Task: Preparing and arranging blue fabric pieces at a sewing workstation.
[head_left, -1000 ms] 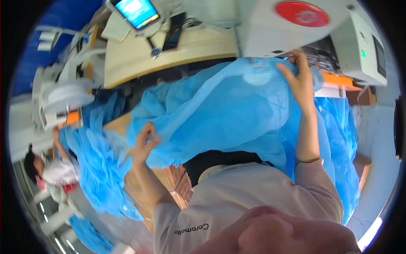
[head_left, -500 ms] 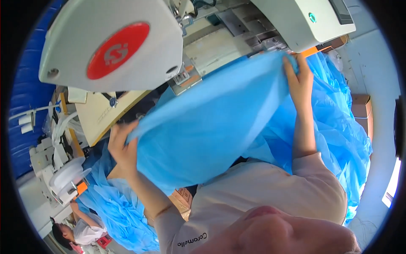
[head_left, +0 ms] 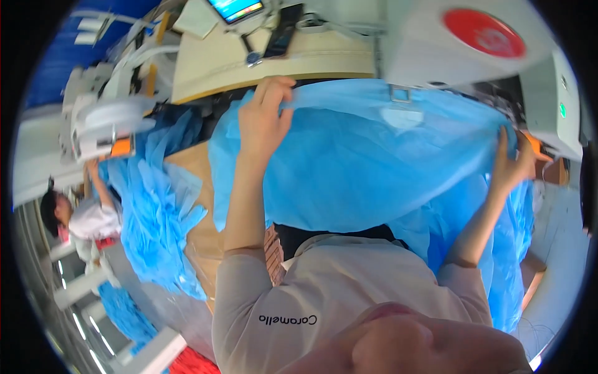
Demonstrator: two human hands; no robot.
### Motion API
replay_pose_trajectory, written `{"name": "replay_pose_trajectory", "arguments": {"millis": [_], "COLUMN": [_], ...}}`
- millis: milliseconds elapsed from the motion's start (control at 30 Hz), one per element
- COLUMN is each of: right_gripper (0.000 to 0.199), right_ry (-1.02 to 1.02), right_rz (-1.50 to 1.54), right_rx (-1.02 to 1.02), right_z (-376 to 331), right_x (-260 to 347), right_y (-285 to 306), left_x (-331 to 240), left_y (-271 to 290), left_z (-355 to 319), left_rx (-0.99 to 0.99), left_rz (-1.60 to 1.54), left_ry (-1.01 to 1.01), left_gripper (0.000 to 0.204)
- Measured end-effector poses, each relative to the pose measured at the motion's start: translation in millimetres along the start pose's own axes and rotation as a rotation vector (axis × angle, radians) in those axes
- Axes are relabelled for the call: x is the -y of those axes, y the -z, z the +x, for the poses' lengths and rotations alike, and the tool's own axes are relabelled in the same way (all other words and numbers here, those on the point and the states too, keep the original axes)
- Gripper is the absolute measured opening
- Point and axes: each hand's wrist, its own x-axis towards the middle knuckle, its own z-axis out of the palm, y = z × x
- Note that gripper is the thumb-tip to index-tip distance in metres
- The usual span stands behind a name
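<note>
A thin light-blue fabric sheet (head_left: pixel 349 168) stretches across in front of me, its far edge running under the pale sewing machine head (head_left: pixel 430 50). My left hand (head_left: pixel 263 121) is closed with curled fingers on the upper left part of the sheet, near the worktable edge. At the far right, my right hand (head_left: pixel 516 161) pinches the sheet's right corner between thumb and fingers. Between the hands, a small metal clamp frame (head_left: pixel 400 94) under the machine head lies over the sheet's far edge.
A cream worktable (head_left: pixel 330 59) carries a phone (head_left: pixel 283 31), a watch (head_left: pixel 253 58) and a lit screen (head_left: pixel 235 9). Blue fabric (head_left: pixel 152 230) heaps at the left; more hangs at the right. Beyond it, a person (head_left: pixel 93 215) works at another machine (head_left: pixel 99 118).
My view has swung left, so the machine now appears farther right and more table shows. The sheet's far edge has come under the clamp frame, with both hands still on the sheet.
</note>
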Motion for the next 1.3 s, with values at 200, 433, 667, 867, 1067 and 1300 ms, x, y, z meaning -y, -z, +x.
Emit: {"name": "replay_pose_trajectory", "arguments": {"millis": [200, 433, 667, 867, 1067, 1300], "right_gripper": [0.029, 0.023, 0.019, 0.012, 0.020, 0.018], "right_ry": [0.357, 0.329, 0.128, 0.109, -0.071, 0.061], "right_rz": [0.072, 0.060, 0.299, 0.479, 0.723, 0.511], "right_rx": [0.053, 0.002, 0.249, 0.131, 0.397, 0.304], "right_z": [8.8, 12.5, -24.9, -18.9, -16.6, -0.9], "right_x": [96.5, 124.2, 98.9, 112.9, 134.9, 118.7], "right_y": [17.3, -29.1, -19.2, -24.1, -38.1, -12.0], "left_x": [5.1, 32.3, 60.7, 55.8, 47.0, 44.8], "left_y": [38.6, 12.9, 40.9, 36.8, 36.6, 4.6], "left_z": [-15.2, -46.9, -66.9, -113.0, -95.5, -38.8], "left_rx": [0.419, 0.324, 0.222, 0.160, 0.038, -0.183], "left_rz": [0.020, 0.105, 0.250, 0.108, 0.423, -0.071], "left_ry": [0.013, 0.168, 0.305, 0.268, 0.340, 0.231], "left_gripper": [0.020, 0.018, 0.035, 0.051, 0.058, 0.039]}}
